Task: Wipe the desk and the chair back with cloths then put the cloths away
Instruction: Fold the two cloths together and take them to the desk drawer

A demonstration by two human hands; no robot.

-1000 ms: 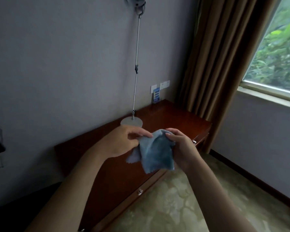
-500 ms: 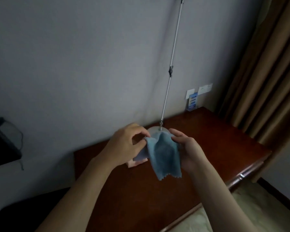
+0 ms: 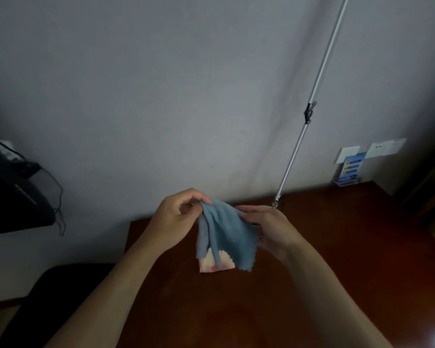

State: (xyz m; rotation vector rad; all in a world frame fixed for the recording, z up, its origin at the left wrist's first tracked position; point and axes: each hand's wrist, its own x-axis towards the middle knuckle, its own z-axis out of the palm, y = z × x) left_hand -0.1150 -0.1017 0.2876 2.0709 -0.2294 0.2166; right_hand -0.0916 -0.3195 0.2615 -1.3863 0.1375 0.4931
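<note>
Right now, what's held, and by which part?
A blue cloth, held above the desk: left hand pinches its top corner, right hand holds the right edge.

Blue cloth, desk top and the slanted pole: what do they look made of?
Blue cloth: soft microfibre-like fabric, matte, limp folds, zigzag-cut edge. Desk top: reddish-brown wood or veneer, glossy, faint reflections. Pole: likely metal, silvery sheen.

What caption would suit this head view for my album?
Both hands, left and right, hold a blue cloth up above a wooden desk, with a pale cloth lying beneath.
</note>
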